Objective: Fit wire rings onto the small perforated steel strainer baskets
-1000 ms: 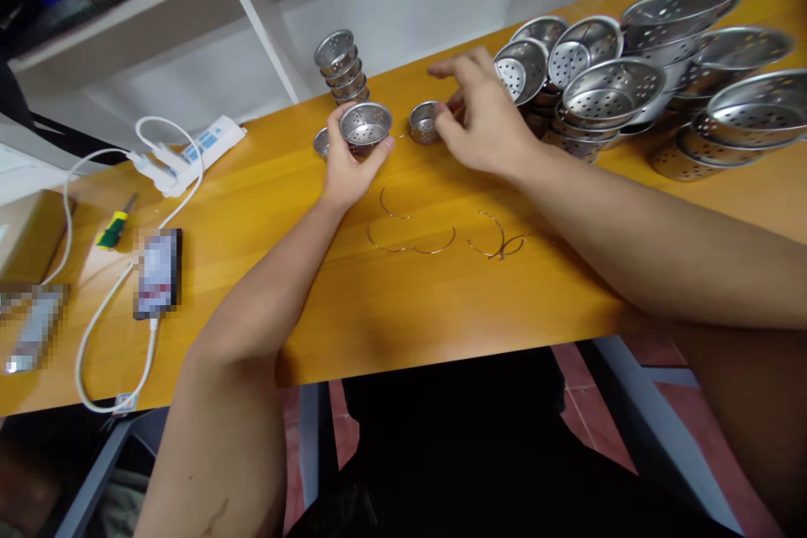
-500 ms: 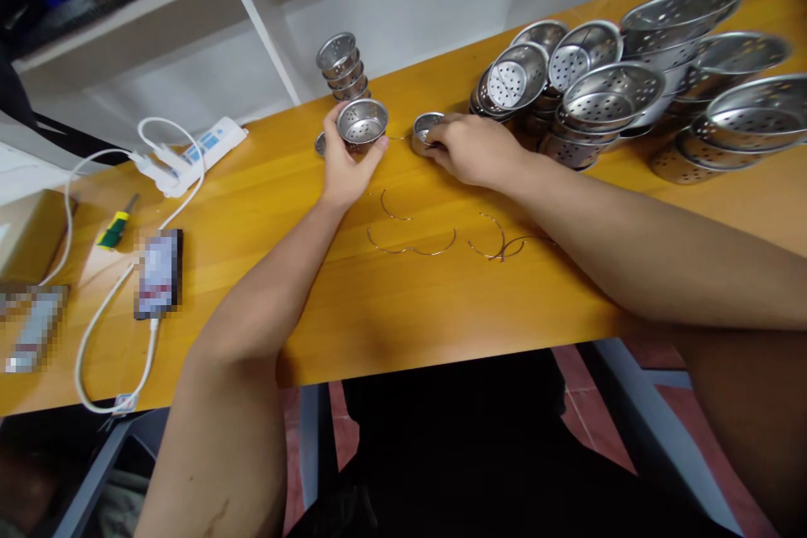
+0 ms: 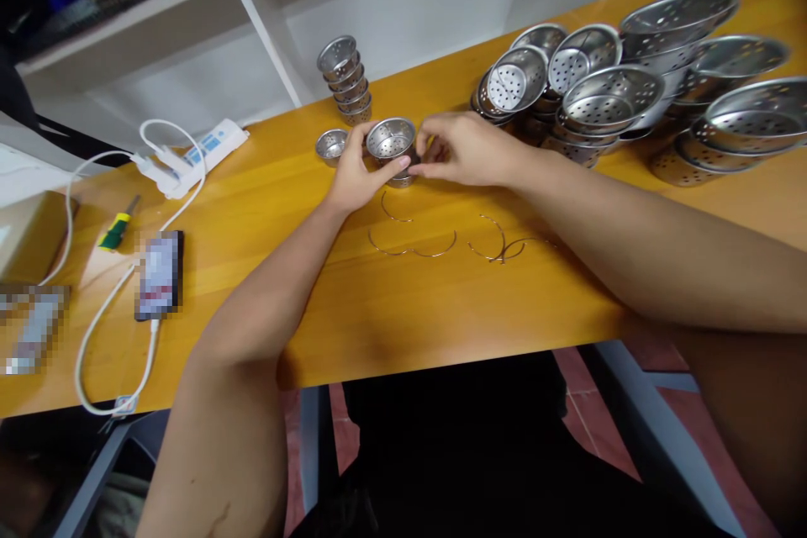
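Observation:
My left hand (image 3: 356,172) is wrapped round a small perforated metal cup (image 3: 392,137), thumb across its near side. This cup sits over a second small cup (image 3: 402,179), whose lower part shows beneath it. From the right, my right hand (image 3: 463,150) has bent fingers, with thumb and fingertips at the side of the two cups, seemingly gripping the lower one. Another small cup (image 3: 331,146) stands on the table just left of my left hand. Behind it rises a stack of small perforated cups (image 3: 348,84). Thin curved wires (image 3: 413,250) lie nearer to me.
Larger perforated metal cups (image 3: 611,97) stand nested in several stacks at the right back. To the left are a white power strip (image 3: 211,147), a phone (image 3: 159,273) on a white cable and a green-yellow screwdriver (image 3: 115,229). The wooden table (image 3: 391,319) ends close to my body.
My left hand has moved right and slightly nearer with its cup, which now sits over the smaller cup. My right hand's fingers have shifted left and down. The loose cup at left is uncovered.

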`<state>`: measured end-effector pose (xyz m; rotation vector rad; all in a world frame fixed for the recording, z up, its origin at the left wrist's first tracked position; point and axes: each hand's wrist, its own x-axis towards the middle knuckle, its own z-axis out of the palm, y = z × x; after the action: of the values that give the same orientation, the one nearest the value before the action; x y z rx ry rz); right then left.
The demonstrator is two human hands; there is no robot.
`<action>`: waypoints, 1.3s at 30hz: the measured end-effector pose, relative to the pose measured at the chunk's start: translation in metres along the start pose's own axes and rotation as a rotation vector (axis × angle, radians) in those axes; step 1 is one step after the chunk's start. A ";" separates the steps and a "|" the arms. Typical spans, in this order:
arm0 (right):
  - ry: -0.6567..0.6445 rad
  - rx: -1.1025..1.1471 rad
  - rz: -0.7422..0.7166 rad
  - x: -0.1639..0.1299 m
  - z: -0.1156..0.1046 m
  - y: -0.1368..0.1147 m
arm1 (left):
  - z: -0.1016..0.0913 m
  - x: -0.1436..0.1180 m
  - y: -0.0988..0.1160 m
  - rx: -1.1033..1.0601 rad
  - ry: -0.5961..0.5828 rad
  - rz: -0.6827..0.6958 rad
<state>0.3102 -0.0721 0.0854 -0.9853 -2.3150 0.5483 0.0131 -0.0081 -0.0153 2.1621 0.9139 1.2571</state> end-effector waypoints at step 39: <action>0.074 -0.080 0.068 -0.003 0.011 -0.018 | -0.007 0.002 0.035 -0.012 -0.041 -0.055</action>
<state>0.2957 -0.0872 0.0860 -1.1066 -2.2596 0.4415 0.0185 -0.0297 0.0131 2.1314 0.9400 1.1844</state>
